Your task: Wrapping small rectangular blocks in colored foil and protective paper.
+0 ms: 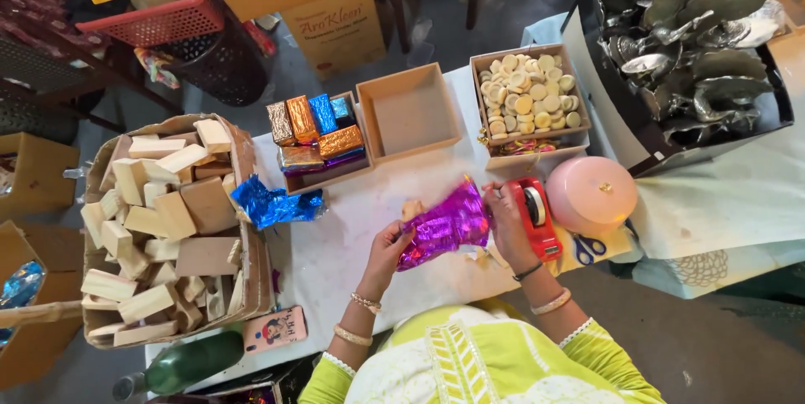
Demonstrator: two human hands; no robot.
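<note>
Both my hands hold a sheet of shiny purple foil (446, 226) over the white table (335, 245). My left hand (390, 246) grips its lower left edge. My right hand (503, 218) pinches the upper right edge, close to a red tape dispenser (534, 218). A small pale wooden piece (412, 208) peeks out just above the foil by my left fingers. A crumpled blue foil sheet (272, 203) lies to the left.
A box of foil-wrapped blocks (314, 137), an empty cardboard box (408, 110) and a box of round wooden discs (528, 95) line the far edge. A basket of wooden blocks (163, 228) stands left, a pink lidded container (592, 194) and blue scissors (589, 248) right, a tray of silver leaf-shaped pieces (688, 43) far right.
</note>
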